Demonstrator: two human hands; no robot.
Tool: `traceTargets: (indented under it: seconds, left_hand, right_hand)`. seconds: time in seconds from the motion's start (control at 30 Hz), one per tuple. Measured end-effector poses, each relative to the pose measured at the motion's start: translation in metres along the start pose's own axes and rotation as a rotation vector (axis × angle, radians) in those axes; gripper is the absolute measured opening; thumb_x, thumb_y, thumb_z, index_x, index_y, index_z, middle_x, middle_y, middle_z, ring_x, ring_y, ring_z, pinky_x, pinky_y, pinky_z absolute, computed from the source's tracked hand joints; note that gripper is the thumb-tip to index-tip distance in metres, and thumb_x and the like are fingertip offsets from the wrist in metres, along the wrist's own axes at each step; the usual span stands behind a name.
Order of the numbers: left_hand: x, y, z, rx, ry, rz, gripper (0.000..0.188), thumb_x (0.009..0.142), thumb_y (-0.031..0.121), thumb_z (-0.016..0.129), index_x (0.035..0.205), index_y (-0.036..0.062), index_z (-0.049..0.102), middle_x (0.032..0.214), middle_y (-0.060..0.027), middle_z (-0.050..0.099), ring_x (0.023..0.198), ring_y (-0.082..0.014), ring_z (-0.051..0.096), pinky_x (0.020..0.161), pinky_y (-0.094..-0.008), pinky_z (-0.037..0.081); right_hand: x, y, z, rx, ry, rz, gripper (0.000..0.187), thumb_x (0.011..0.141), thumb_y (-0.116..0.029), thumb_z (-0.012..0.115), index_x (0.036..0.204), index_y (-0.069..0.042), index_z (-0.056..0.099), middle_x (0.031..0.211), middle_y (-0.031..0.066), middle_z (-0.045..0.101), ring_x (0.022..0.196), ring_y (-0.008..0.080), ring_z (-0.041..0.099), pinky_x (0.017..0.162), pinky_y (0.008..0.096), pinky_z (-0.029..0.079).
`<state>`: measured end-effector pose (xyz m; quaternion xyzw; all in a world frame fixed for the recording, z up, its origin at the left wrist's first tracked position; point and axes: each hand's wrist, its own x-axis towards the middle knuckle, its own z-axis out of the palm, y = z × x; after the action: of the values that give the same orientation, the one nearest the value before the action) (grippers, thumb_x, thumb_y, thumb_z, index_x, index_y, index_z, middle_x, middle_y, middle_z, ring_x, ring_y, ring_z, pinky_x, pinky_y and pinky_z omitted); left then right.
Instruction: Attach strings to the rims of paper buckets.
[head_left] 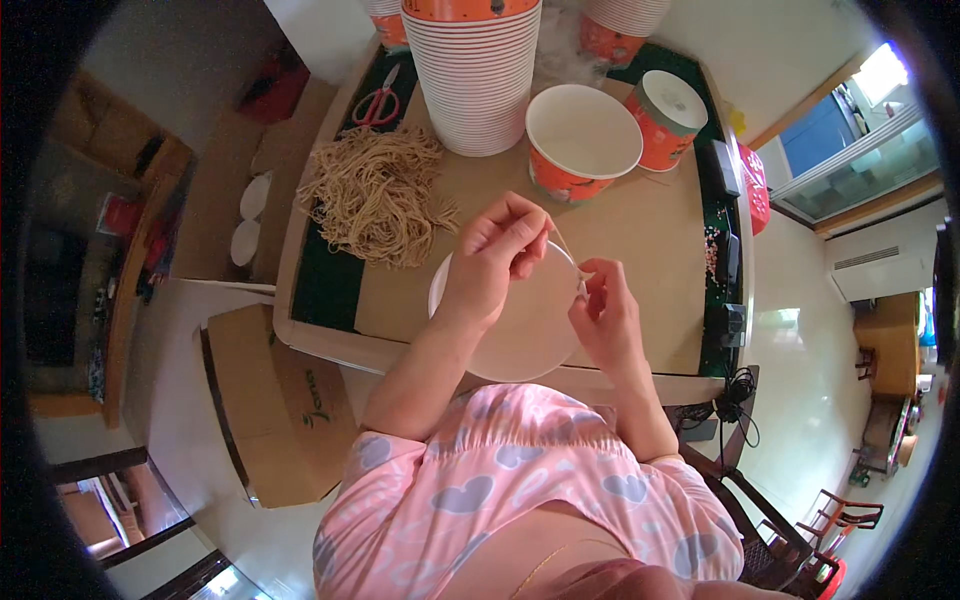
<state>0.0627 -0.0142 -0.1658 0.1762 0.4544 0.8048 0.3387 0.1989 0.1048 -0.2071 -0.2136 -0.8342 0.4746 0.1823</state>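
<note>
My left hand [500,250] is closed, its thumb and fingers pinching one end of a thin beige cord [562,240]. The cord runs down to my right hand [608,305], whose fingertips are pressed together on it beside a small whitish bit. Under both hands is a white round lid [515,340] at the table's near edge; my left wrist covers part of it. A tangled pile of beige cords [375,195] lies to the left of my hands. Beyond them stands an open orange and white paper bucket [582,150].
A tall stack of paper buckets [475,80] rises at the back. Red-handled scissors [380,105] lie beyond the cords. Another orange bucket [668,118] stands at the back right. Black cables [738,395] hang by the right corner. Cardboard boxes [280,400] stand left of the table.
</note>
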Motion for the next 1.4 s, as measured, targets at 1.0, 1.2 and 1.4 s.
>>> traceTargets:
  seconds: [1.0,1.2,1.4]
  left_hand:
    - [-0.039,0.003,-0.093,0.672,0.086,-0.051,0.008,0.087,0.008,0.067,0.092,0.0037,0.065,0.075,0.0037,0.061,0.066,-0.0033,0.054,0.06,-0.0186,0.043]
    - [-0.033,-0.001,-0.111,0.34,0.098,-0.335,0.011,0.087,0.011,0.066,0.096,0.0052,0.064,0.079,0.0018,0.062,0.066,-0.003,0.055,0.057,-0.0186,0.044]
    - [-0.038,-0.082,-0.144,0.648,0.164,-0.137,0.016,0.087,0.014,0.063,0.098,0.0026,0.064,0.081,-0.0056,0.067,0.072,-0.0115,0.062,0.062,-0.0275,0.049]
  right_hand:
    - [0.053,-0.005,-0.011,0.168,-0.203,-0.027,0.004,0.087,-0.005,0.061,0.089,-0.002,0.06,0.073,0.0001,0.055,0.064,0.006,0.049,0.055,0.0223,0.041]
    - [0.061,0.008,-0.006,0.201,-0.213,0.167,0.004,0.088,-0.004,0.058,0.085,-0.002,0.057,0.072,-0.0001,0.058,0.063,0.0048,0.05,0.054,0.0218,0.043]
    - [0.068,0.071,0.007,0.347,-0.626,0.237,0.018,0.086,-0.006,0.061,0.102,0.0,0.063,0.094,0.0024,0.065,0.089,0.0103,0.057,0.081,0.0264,0.047]
